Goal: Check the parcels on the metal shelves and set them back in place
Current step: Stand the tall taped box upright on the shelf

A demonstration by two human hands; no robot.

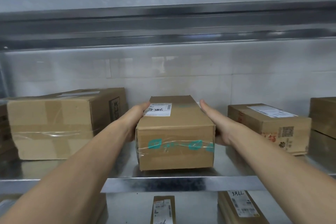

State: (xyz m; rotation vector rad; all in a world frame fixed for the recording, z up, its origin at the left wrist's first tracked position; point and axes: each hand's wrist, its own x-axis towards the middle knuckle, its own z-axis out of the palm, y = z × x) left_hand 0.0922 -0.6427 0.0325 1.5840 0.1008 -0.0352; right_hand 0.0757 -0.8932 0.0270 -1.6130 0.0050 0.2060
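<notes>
Progress on that shelf?

One parcel (pixel 174 132) is in hand, so I'd say I'm partway through at best. It seems to sit flat on the metal shelf (pixel 181 183), close to the front edge, between the big carton (pixel 54 125) on the left and a flatter parcel (pixel 267 123) on the right, touching neither.

How are you holding it?

My right hand (pixel 217 122) lies flat along its right side, fingers (pixel 207 109) straight and pressing, not curled round anything. My left hand (pixel 135 120) is against the left side with one digit up on the top edge, touching the label (pixel 160 110). The box hides the rest of that hand, so I cannot tell whether it grips.

Checked already?

The label faces up with its handwritten number plain to see, so reading it looks easy. Whether this one is placed for good, I can't judge.

What remains?

Probably both neighbours, the stack (pixel 323 120) at the far right end, and the labelled parcels (pixel 240 205) on the shelf below.
</notes>
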